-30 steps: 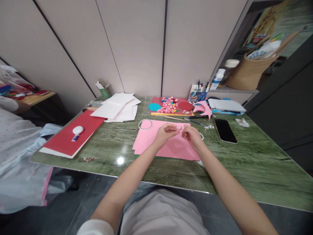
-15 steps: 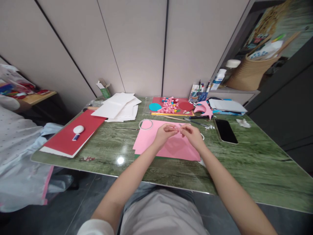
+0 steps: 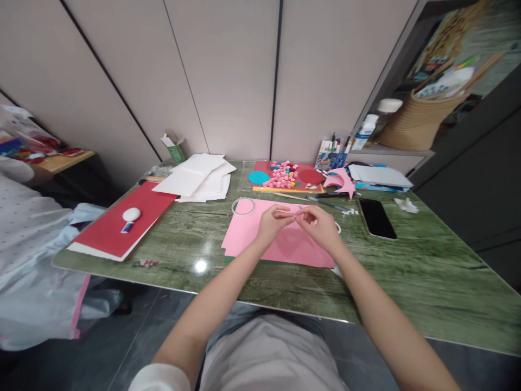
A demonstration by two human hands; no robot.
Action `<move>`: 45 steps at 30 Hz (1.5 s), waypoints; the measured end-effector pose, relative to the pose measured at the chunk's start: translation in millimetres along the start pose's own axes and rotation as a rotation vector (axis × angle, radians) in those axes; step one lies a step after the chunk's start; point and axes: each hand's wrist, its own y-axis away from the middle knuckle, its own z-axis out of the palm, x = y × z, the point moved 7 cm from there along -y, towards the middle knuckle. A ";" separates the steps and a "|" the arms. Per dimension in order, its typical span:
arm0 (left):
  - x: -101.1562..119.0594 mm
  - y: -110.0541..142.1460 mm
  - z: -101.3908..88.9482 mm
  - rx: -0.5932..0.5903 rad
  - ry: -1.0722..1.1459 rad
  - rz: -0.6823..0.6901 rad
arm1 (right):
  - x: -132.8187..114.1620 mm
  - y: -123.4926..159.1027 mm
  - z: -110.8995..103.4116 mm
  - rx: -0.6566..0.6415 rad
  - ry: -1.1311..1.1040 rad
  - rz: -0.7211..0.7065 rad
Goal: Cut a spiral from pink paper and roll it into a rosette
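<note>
Above a stack of pink paper sheets (image 3: 242, 233), my left hand (image 3: 273, 221) and my right hand (image 3: 321, 224) meet fingertip to fingertip. Both are closed in a pinch on a small pink piece of paper (image 3: 294, 215), mostly hidden by the fingers. A white ring (image 3: 233, 207) lies on the sheets' upper left corner. Part of another white ring (image 3: 338, 228) shows beside my right hand. Beyond the hands, a pile of small folded pink paper pieces (image 3: 280, 176), with a few blue and yellow ones, sits on a red sheet between a blue disc (image 3: 259, 177) and a red disc (image 3: 311, 176).
A phone (image 3: 377, 218) lies to the right, near a crumpled tissue (image 3: 406, 205). Pens and a pink cut-out (image 3: 341, 182) are at the back. White papers (image 3: 195, 176) and a red folder (image 3: 118, 231) lie left, where another person (image 3: 32, 228) sits.
My right fingers have shifted slightly and drawn in against the left fingertips, hiding more of the small pink piece. The things on the table stay where they were.
</note>
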 end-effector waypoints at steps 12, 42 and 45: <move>8.0 7.7 5.2 -0.052 -0.339 0.194 | 0.1 1.9 10.1 -0.143 0.274 -0.071; -2.8 2.4 5.5 -0.078 -0.300 0.099 | -1.3 -1.1 8.5 -0.196 0.237 -0.128; -2.8 2.3 4.9 -0.065 -0.298 0.103 | -1.2 -1.3 8.9 -0.194 0.232 -0.127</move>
